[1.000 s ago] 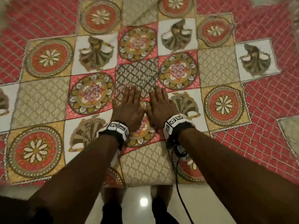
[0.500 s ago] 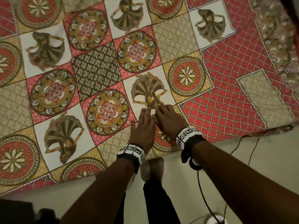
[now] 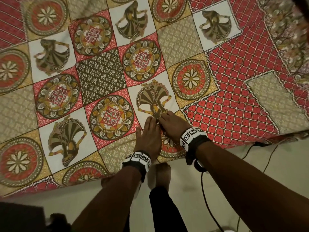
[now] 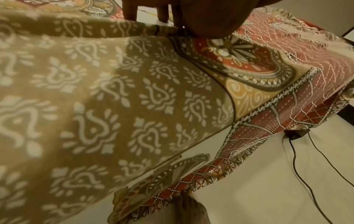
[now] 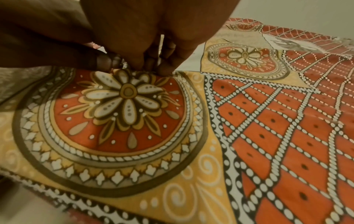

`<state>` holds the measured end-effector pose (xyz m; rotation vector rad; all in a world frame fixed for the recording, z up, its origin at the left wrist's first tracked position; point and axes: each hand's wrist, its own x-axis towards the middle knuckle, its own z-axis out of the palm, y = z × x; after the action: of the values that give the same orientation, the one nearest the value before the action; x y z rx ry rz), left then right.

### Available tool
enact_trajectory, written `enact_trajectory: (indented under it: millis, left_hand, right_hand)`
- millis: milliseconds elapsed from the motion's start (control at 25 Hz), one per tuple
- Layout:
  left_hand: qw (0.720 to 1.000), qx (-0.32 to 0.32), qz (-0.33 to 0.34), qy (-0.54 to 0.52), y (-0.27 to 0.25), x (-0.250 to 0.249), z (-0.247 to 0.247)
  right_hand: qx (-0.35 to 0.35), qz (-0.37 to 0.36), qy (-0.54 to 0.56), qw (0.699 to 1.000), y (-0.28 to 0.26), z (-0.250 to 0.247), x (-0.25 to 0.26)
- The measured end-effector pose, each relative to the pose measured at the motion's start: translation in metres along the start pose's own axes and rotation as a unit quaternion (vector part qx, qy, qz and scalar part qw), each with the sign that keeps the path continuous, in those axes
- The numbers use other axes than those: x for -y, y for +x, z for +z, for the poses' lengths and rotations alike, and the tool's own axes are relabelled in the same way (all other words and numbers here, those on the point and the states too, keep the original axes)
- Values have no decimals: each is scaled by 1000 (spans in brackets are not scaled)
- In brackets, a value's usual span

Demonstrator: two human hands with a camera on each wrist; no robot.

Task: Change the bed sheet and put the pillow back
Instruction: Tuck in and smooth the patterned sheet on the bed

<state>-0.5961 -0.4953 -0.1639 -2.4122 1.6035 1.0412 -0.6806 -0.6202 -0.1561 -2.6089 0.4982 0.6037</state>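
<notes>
A patchwork-print bed sheet (image 3: 103, 76) in red, beige and white lies spread over the bed, and its near edge hangs toward the floor. My left hand (image 3: 148, 124) lies flat on it close to that edge, fingers (image 4: 162, 13) straight and pressing the cloth. Just to its right, my right hand (image 3: 164, 117) has its fingers curled down. In the right wrist view its thumb and fingertips (image 5: 162, 71) pinch a small pucker of the sheet (image 5: 268, 136) above a flower medallion. No pillow is in view.
A floral cloth (image 3: 287, 39) lies at the bed's top right. Pale floor (image 3: 242, 164) runs along the near side, with black cables (image 3: 205, 198) and a plug (image 4: 295, 134) on it. My feet (image 3: 163, 173) stand against the bed. A dark object (image 3: 20, 215) sits bottom left.
Both hands have slid to the right along the bed's near edge, toward the red lattice border. My right hand went from flat to curled on the cloth; the left stays flat.
</notes>
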Motion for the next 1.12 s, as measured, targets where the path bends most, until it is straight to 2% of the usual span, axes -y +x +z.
enact_trajectory:
  millis: [80, 160, 240, 320, 400, 480, 680, 800, 920, 1000, 1120]
  left_hand:
    - [1000, -5, 2, -5, -1, -1, 1]
    - [1000, -19, 16, 10, -1, -1, -2]
    - [996, -51, 53, 53, -9, -6, -5]
    - [990, -59, 87, 93, -29, -13, 2]
    - [988, -18, 101, 115, -47, -20, 17]
    - [989, 28, 79, 126, -51, -28, 25]
    - [977, 84, 117, 156, -52, -44, 25]
    - [967, 122, 143, 171, -60, -43, 31]
    - [970, 111, 151, 156, -55, -40, 29]
    - [976, 100, 127, 146, -59, -32, 20]
    - [972, 144, 35, 181, -78, 5, 16]
  right_hand:
    - [13, 15, -1, 1000, -5, -2, 0]
    - [-3, 24, -2, 1000, -14, -4, 3]
    - [-35, 6, -17, 999, -34, -2, 5]
    - [-23, 7, -9, 1000, -63, 9, 3]
    - [50, 29, -22, 998, -91, 20, -7]
    - [95, 23, -46, 994, -102, 25, -15]
    - [110, 14, -13, 994, -107, 23, -10]
    - [150, 16, 15, 988, -114, 18, -11]
    - [148, 33, 16, 988, -108, 14, -9]
    - [128, 55, 22, 990, -107, 18, -6]
    - [106, 76, -12, 991, -117, 31, -4]
